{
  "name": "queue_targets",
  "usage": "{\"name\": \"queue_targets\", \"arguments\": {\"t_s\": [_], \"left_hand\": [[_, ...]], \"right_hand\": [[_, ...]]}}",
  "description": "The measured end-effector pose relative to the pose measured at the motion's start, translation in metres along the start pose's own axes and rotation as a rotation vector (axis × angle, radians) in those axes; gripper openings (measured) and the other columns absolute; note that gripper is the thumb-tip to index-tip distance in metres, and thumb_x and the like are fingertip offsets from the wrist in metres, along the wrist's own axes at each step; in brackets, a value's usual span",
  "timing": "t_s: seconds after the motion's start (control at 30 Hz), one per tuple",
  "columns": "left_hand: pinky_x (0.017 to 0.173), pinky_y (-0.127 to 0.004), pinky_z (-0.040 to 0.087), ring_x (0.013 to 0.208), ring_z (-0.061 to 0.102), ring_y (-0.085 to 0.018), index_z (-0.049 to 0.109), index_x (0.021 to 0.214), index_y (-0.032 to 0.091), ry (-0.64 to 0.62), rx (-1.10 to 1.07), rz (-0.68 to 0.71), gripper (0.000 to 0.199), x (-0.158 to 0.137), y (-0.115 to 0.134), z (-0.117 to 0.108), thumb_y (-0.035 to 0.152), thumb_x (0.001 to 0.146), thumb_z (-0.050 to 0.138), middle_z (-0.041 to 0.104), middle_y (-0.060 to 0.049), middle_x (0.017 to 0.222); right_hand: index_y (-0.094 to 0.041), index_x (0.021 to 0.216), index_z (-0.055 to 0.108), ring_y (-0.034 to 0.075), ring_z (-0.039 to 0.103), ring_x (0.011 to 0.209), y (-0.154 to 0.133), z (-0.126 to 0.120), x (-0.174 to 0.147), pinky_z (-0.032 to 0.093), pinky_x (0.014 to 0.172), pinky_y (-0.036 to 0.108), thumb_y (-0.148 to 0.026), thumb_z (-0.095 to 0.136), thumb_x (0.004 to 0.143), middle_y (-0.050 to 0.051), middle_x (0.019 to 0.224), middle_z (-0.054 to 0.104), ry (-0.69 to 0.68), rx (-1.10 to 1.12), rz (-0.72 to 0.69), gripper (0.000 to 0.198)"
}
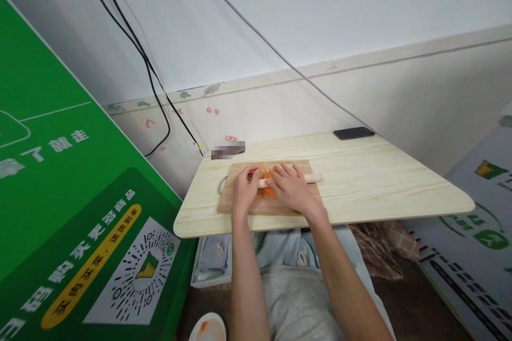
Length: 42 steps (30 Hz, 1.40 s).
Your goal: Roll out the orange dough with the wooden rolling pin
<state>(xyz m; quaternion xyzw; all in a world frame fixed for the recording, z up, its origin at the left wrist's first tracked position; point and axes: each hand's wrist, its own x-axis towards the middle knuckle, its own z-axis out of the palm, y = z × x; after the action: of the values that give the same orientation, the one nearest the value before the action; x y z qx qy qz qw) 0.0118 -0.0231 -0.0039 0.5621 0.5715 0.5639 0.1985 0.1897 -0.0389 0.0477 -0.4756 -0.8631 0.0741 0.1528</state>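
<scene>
A pale wooden rolling pin (314, 177) lies across a piece of orange dough (270, 189) on a wooden cutting board (226, 200). My left hand (245, 186) is closed round the pin's left end, thumb and fingers bent. Across the middle of the pin lies my right hand (291, 186), palm down, its fingers stretched out and a little apart. The pin's right end sticks out past that hand. Much of the dough is hidden beneath the pin and my right hand.
The board rests on a light wood table (384, 186) against the wall. A black phone (354, 132) lies at the back right, and a blurred-out dark item (228, 151) at the back left. Below are a stained white dish (208, 327) and a box (211, 261). A green panel (80, 197) stands left.
</scene>
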Motion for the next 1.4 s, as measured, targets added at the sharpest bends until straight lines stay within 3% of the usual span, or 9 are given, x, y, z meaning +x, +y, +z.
{"name": "queue_targets", "arguments": {"t_s": [0.27,0.53,0.8,1.07,1.27,1.4], "left_hand": [[0.100,-0.038,0.060,0.102,0.077,-0.023,0.079,0.107,0.018,-0.003,0.009,0.021,0.017,0.001,0.000,0.000,0.022,0.099,0.064,0.083,-0.009,0.107],[0.098,-0.037,0.060,0.101,0.077,-0.023,0.079,0.109,0.018,0.001,0.010,0.010,0.019,0.001,0.000,-0.001,0.022,0.100,0.063,0.083,-0.010,0.109],[0.098,-0.039,0.060,0.099,0.077,-0.023,0.079,0.106,0.018,0.004,0.014,0.006,0.018,0.000,0.001,0.000,0.021,0.099,0.063,0.083,-0.010,0.106],[0.098,-0.038,0.060,0.100,0.078,-0.024,0.079,0.108,0.018,-0.004,-0.004,0.018,0.018,0.000,0.000,-0.001,0.023,0.100,0.063,0.083,-0.010,0.107],[0.101,-0.038,0.060,0.104,0.078,-0.024,0.079,0.108,0.019,-0.002,0.007,0.010,0.018,0.000,-0.001,0.000,0.024,0.100,0.063,0.083,-0.009,0.107],[0.102,-0.039,0.060,0.104,0.078,-0.024,0.079,0.109,0.019,-0.004,0.017,0.015,0.019,0.000,0.000,-0.001,0.024,0.100,0.063,0.083,-0.009,0.106]], "right_hand": [[-0.019,0.143,0.069,0.034,0.042,0.160,-0.007,0.015,0.012,0.017,0.132,0.063,-0.036,0.028,0.119,0.013,0.156,0.067,0.153,-0.067,0.092,0.051],[-0.020,0.147,0.067,0.033,0.040,0.162,-0.007,0.001,-0.003,0.024,0.132,0.060,-0.039,0.033,0.118,0.014,0.163,0.060,-0.021,-0.022,0.069,0.048],[-0.022,0.138,0.072,0.032,0.043,0.158,-0.008,0.004,0.004,0.026,0.131,0.057,-0.037,0.031,0.118,0.012,0.158,0.064,0.047,-0.032,0.080,0.048],[-0.021,0.146,0.067,0.032,0.044,0.158,-0.008,0.001,-0.006,0.024,0.131,0.057,-0.039,0.036,0.116,0.015,0.159,0.063,0.011,-0.014,0.063,0.047],[-0.020,0.140,0.071,0.031,0.045,0.157,-0.008,0.007,0.001,0.027,0.129,0.056,-0.039,0.029,0.118,0.015,0.161,0.061,0.090,-0.040,0.079,0.051],[-0.018,0.151,0.064,0.032,0.042,0.159,-0.010,0.009,-0.008,0.025,0.130,0.056,-0.040,0.033,0.117,0.017,0.164,0.059,0.060,-0.053,0.065,0.051]]}}
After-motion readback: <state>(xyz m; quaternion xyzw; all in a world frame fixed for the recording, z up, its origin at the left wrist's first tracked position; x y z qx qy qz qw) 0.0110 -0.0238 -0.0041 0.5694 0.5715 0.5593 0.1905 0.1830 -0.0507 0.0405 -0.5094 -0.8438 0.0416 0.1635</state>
